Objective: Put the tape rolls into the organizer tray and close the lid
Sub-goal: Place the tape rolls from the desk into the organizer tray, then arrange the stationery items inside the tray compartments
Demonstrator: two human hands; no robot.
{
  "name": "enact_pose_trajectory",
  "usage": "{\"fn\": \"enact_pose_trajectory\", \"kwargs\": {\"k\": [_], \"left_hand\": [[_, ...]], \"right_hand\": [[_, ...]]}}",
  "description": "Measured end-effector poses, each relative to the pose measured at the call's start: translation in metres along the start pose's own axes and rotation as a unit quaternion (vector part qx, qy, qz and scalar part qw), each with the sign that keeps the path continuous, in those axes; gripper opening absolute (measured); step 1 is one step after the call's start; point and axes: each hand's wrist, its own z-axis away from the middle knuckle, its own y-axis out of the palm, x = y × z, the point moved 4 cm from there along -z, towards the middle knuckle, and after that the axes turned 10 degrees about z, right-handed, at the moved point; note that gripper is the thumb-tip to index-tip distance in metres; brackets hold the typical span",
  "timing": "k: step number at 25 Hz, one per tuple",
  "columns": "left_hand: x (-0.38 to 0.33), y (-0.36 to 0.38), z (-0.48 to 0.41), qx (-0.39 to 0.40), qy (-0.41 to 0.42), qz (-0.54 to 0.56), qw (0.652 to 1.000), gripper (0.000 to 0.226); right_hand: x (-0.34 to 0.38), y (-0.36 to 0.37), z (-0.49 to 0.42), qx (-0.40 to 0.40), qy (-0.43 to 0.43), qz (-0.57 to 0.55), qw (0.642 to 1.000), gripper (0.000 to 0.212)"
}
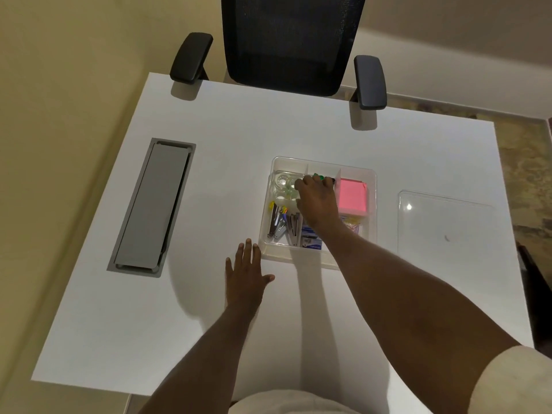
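A clear plastic organizer tray [372, 186] sits on the white desk, its lid off. Several clear tape rolls [282, 182] lie in its far-left compartment. My right hand [316, 201] reaches into the tray over its middle, fingers curled down beside the tape rolls; whether it grips one I cannot tell. My left hand [246, 274] lies flat on the desk with fingers spread, just left of the tray's near corner. The clear lid [442, 225] lies flat on the desk to the right of the tray.
The tray also holds pink sticky notes [352, 195], metal clips and staplers [283, 225], blue staple boxes [310, 242] and markers [324, 177]. A grey cable hatch [152, 204] is set in the desk's left side. A black office chair [289, 43] stands at the far edge.
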Motion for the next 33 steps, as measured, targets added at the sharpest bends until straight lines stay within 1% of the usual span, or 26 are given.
{"fn": "enact_pose_trajectory", "kwargs": {"k": [2, 3, 5, 7, 8, 10, 13, 16, 18, 20, 24, 28, 30, 33], "left_hand": [[0.002, -0.003, 0.004, -0.019, 0.001, 0.028, 0.999, 0.075], [0.004, -0.007, 0.006, -0.044, 0.001, 0.035, 0.998, 0.066], [0.006, -0.022, 0.007, -0.122, 0.002, 0.034, 0.992, 0.055], [0.001, -0.043, -0.001, -0.198, 0.023, 0.021, 0.98, 0.049], [-0.004, -0.055, -0.01, -0.218, 0.037, 0.007, 0.975, 0.047], [-0.02, -0.078, -0.032, -0.232, 0.055, -0.001, 0.971, 0.045], [-0.048, -0.107, -0.062, -0.223, 0.075, -0.001, 0.972, 0.045], [-0.067, -0.119, -0.088, -0.19, 0.089, 0.009, 0.978, 0.043], [-0.075, -0.122, -0.103, -0.164, 0.085, 0.009, 0.983, 0.042], [-0.08, -0.123, -0.116, -0.158, 0.073, -0.006, 0.985, 0.04], [-0.089, -0.124, -0.134, -0.136, 0.064, 0.009, 0.989, 0.04], [-0.095, -0.115, -0.15, -0.137, 0.049, 0.015, 0.989, 0.037], [-0.097, -0.107, -0.156, -0.133, 0.047, 0.003, 0.99, 0.038], [-0.1, -0.095, -0.161, -0.148, 0.047, -0.024, 0.988, 0.039]], "right_hand": [[0.001, 0.0, 0.011, 0.001, 0.0, -0.011, 1.0, 0.039], [0.0, 0.0, 0.016, 0.003, 0.005, -0.021, 1.0, 0.043], [-0.002, 0.001, 0.022, 0.006, 0.014, -0.04, 0.999, 0.048], [-0.006, 0.002, 0.025, 0.001, 0.016, -0.051, 0.999, 0.042], [-0.008, 0.002, 0.025, -0.005, 0.015, -0.055, 0.998, 0.038], [-0.009, 0.001, 0.023, -0.023, 0.013, -0.059, 0.998, 0.033], [-0.009, 0.0, 0.017, -0.032, 0.013, -0.068, 0.997, 0.03], [-0.005, 0.0, 0.007, -0.031, 0.003, -0.072, 0.997, 0.029], [-0.001, 0.001, -0.003, -0.028, 0.0, -0.076, 0.997, 0.03], [0.002, 0.002, -0.01, -0.023, 0.006, -0.077, 0.997, 0.031], [0.004, 0.012, -0.021, -0.004, -0.005, -0.065, 0.998, 0.03], [0.005, 0.023, -0.027, 0.029, -0.033, -0.027, 0.999, 0.028], [0.003, 0.027, -0.029, 0.05, -0.021, -0.012, 0.998, 0.028], [0.001, 0.033, -0.03, 0.065, -0.012, -0.005, 0.998, 0.031]]}}
